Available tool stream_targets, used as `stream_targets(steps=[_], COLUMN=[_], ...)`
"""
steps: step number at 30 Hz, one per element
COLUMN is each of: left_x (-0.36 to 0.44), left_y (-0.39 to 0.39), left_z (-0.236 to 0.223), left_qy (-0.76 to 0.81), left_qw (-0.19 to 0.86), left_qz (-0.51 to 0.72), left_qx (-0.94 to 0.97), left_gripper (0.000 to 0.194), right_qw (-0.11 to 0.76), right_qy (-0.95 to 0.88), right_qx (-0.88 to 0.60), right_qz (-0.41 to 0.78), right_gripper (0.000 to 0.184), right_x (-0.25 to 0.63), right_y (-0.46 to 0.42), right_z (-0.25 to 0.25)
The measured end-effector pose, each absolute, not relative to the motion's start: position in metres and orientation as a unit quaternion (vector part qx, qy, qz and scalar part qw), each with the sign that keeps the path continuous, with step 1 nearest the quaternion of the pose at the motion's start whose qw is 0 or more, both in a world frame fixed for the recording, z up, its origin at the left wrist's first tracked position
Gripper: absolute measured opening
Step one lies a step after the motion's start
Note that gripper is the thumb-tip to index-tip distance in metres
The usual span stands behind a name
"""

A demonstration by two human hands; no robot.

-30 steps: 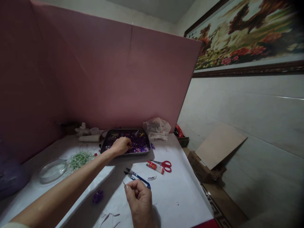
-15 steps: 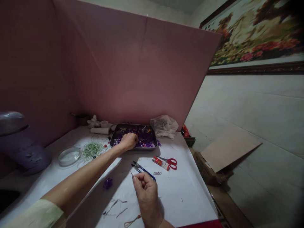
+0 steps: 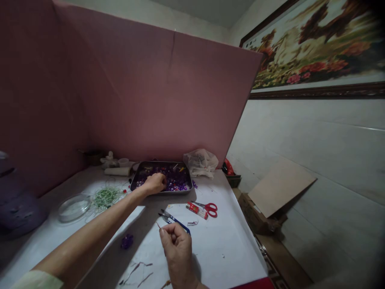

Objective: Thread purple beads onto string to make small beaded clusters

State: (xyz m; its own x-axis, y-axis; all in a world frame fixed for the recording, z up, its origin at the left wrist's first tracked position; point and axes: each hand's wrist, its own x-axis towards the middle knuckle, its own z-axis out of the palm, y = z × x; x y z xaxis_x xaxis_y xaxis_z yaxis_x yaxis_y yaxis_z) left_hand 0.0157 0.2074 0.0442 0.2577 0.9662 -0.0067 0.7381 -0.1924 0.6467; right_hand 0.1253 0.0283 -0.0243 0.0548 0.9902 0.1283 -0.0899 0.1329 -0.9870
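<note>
My left hand (image 3: pixel 155 184) reaches into a dark metal tray (image 3: pixel 183 191) of purple, clear and red beads at the back of the table. Its fingers are curled downward among the beads, and the fingertips are hidden. In the foreground my right hand (image 3: pixel 178 249) pinches a thin brownish cord (image 3: pixel 159 225), whose short end sticks up past the thumb. Just behind that hand lie blue-handled thread snips (image 3: pixel 177 222), partly covered by it. A purple beaded piece (image 3: pixel 126 241) rests on the table below my left forearm. Thin brown cord scraps (image 3: pixel 136 269) lie left of my right hand.
Red-handled scissors (image 3: pixel 210 209) lie beside a red-and-white packet (image 3: pixel 197 210). A tangle of green thread (image 3: pixel 106 197) and a clear round dish (image 3: pixel 73 208) sit at left, near a purple container (image 3: pixel 19 204). A plastic bag (image 3: pixel 201 162) stands against the pink panel (image 3: pixel 162 104).
The camera view has turned slightly, so everything sits further left and a little lower. My left hand stays in the tray with curled fingers; my right hand keeps its pinch on the cord.
</note>
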Motion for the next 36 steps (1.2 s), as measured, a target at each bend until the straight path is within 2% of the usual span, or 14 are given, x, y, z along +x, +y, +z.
stream_targets(steps=[4, 9, 16, 21, 27, 36], left_x=[0.009, -0.001, -0.014, -0.022, -0.028, -0.033], left_y=[0.199, 0.157, 0.084, 0.054, 0.031, 0.026], left_z=[0.051, 0.063, 0.068, 0.051, 0.024, 0.027], left_qy=[0.523, 0.408, 0.323, 0.306, 0.295, 0.281], left_qw=[0.374, 0.529, 0.673, 0.706, 0.699, 0.664], left_qz=[0.329, 0.464, 0.506, 0.51, 0.526, 0.537], left_qx=[0.692, 0.582, 0.432, 0.385, 0.384, 0.438], left_gripper=[0.031, 0.018, 0.019, 0.012, 0.007, 0.01], right_qw=[0.578, 0.602, 0.628, 0.63, 0.619, 0.616], right_qy=[-0.49, -0.488, -0.514, -0.546, -0.589, -0.618], right_qx=[-0.447, -0.437, -0.414, -0.403, -0.397, -0.372], right_qz=[0.475, 0.456, 0.413, 0.377, 0.335, 0.317], right_gripper=[0.024, 0.024, 0.025, 0.023, 0.018, 0.017], right_x=[0.126, 0.126, 0.13, 0.131, 0.132, 0.136], right_y=[0.028, 0.026, 0.016, 0.01, 0.007, 0.005], right_z=[-0.024, -0.019, -0.012, -0.008, -0.011, -0.014])
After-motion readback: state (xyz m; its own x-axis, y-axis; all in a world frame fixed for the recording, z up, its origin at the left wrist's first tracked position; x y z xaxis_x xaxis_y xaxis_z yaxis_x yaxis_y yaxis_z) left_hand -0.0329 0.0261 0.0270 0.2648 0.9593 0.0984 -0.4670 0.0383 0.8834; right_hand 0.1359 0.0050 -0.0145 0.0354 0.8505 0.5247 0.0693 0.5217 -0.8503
